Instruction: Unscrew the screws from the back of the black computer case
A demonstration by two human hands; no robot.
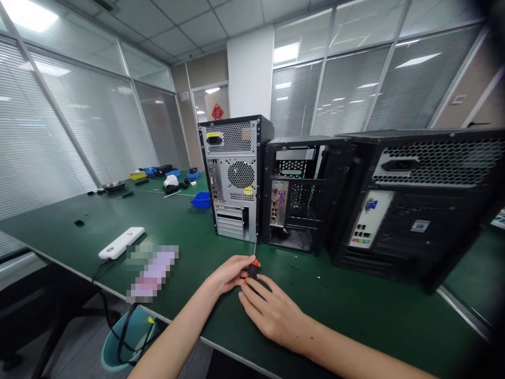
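A screwdriver (253,270) with a black and orange handle is gripped by my left hand (231,272), its thumb and fingers around the upper handle. My right hand (274,311) has its fingertips closed about the lower end of the same handle. The thin metal shaft points up and away, its tip at the bottom right corner of a silver-backed computer case (232,181). Whether the tip sits in a screw is too small to see. Several small screws (317,278) lie on the green table to the right of my hands.
Beside the silver case stand an open black case (295,195) and a larger black case (418,205). Left on the green table (169,226) are a white power bank (121,242), a pixelated item (153,273) and a blue tray (201,200). A teal bin (112,347) stands below the edge.
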